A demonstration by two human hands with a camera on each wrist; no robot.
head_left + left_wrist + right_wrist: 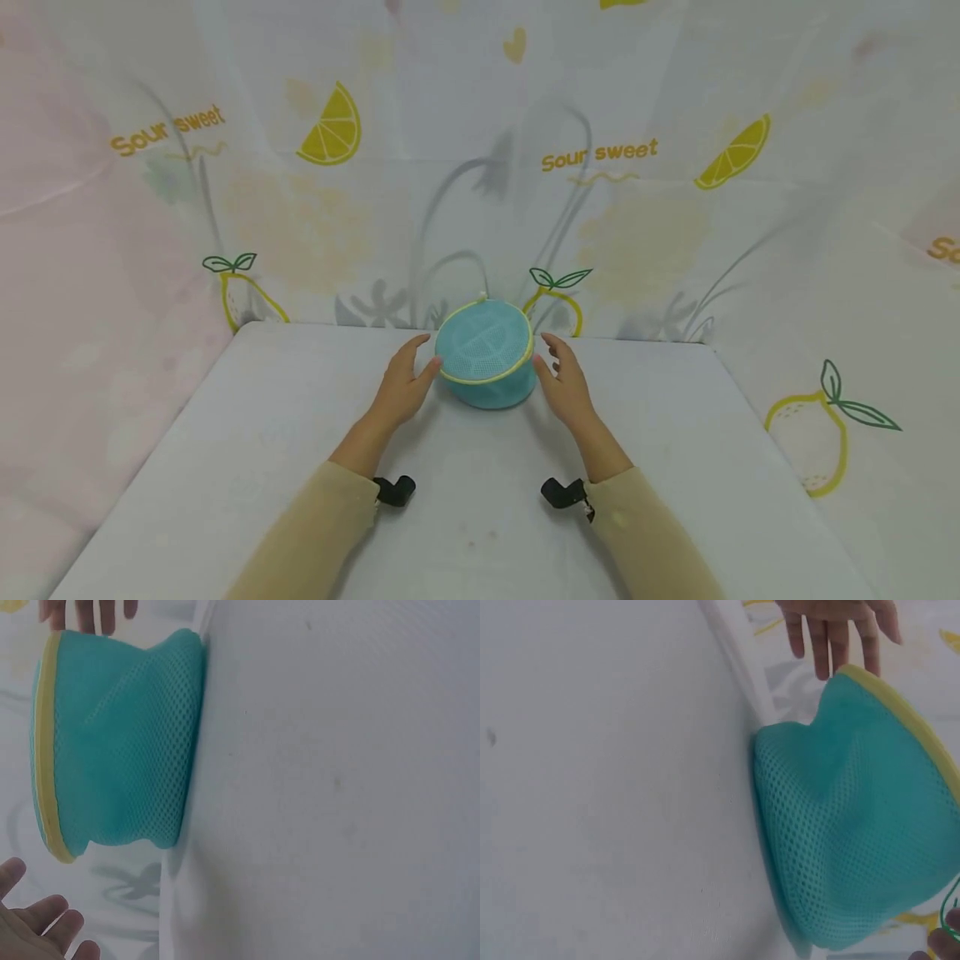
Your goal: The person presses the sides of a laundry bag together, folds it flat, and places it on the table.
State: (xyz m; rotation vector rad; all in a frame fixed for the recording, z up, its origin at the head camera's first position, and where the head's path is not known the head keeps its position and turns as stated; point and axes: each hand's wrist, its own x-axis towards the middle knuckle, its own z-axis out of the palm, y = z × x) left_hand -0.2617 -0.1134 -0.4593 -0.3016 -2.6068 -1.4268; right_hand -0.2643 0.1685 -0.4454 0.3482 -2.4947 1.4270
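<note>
A teal mesh laundry bag (483,343) with yellow trim round its top stands upright at the far side of the table, its round top tilted forward. On its left is my left hand (401,390), fingers spread and loosely bent. My right hand (567,388) is on the other side, its fingers also relaxed. In the left wrist view a gap separates my left hand (34,930) from the bag (124,742). Only the fingertips of my right hand (945,941) show in the right wrist view, close to the bag (855,817); whether they touch it is unclear.
The white table (480,525) ends just behind the bag at a cloth backdrop (465,108) printed with lemons and lettering. Pink-tinted cloth (60,275) hangs along the left side. A black wrist camera (395,491) sits at the left cuff, another black camera (562,492) at the right.
</note>
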